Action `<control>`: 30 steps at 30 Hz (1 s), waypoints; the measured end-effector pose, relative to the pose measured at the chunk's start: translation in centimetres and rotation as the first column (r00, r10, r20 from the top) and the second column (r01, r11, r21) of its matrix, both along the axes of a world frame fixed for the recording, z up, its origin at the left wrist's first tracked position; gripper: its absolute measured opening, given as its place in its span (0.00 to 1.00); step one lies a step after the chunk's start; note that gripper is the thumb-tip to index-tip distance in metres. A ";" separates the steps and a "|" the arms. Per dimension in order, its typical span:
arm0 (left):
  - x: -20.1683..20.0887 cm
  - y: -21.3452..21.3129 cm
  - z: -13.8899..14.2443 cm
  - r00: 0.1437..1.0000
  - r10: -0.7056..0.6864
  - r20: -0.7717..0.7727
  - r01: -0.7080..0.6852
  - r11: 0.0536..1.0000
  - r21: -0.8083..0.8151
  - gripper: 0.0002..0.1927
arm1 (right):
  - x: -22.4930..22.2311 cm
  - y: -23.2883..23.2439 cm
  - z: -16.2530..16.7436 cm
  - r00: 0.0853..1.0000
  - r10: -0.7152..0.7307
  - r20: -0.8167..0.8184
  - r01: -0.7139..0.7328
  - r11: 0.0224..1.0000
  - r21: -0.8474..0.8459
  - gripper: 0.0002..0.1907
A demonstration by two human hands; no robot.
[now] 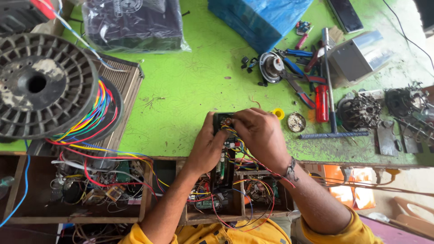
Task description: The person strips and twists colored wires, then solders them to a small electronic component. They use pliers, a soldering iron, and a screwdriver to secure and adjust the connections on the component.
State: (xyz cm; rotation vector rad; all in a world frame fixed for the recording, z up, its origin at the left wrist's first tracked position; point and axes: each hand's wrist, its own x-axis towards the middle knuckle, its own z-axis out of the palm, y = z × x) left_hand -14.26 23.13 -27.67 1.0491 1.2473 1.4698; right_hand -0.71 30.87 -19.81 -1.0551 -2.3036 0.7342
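My left hand (205,147) grips the left side of a small black circuit unit (224,135) with coloured wires, held upright over the front edge of the green table (190,86). The fingertips of my right hand (260,133) press on the unit's top, where a small round part sits. Red, yellow and blue wires (246,160) trail from the unit down into an open wooden box (235,199) full of electronics below my wrists. Both sleeves are yellow.
A big grey spool (40,86) of multicoloured wire stands at left over another wooden chassis (81,190). Pliers, a red screwdriver (321,103), a T-handled tool (332,90), a silver metal box (357,56), motor parts (361,110), a blue package (257,16) and a bagged black item (133,22) lie on the table.
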 end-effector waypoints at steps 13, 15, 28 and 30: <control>0.3 0.2 -0.5 1.000 -0.012 0.003 0.012 1.000 -0.024 0.12 | 0.6 0.0 0.3 0.999 0.032 -0.023 -0.033 0.999 -0.034 0.07; 0.3 0.2 -0.6 1.000 -0.012 0.007 0.012 0.999 -0.040 0.12 | 0.7 0.0 0.3 0.999 0.042 -0.016 -0.042 0.999 -0.005 0.07; 0.1 0.4 -0.7 1.000 -0.028 0.002 0.028 0.997 -0.076 0.10 | 1.2 1.5 -0.2 0.978 0.172 0.116 -0.182 0.980 0.086 0.09; 0.2 0.4 -0.9 0.999 -0.036 0.025 0.038 0.996 -0.083 0.10 | 1.4 1.4 -0.4 0.977 0.166 0.132 -0.179 0.980 0.093 0.09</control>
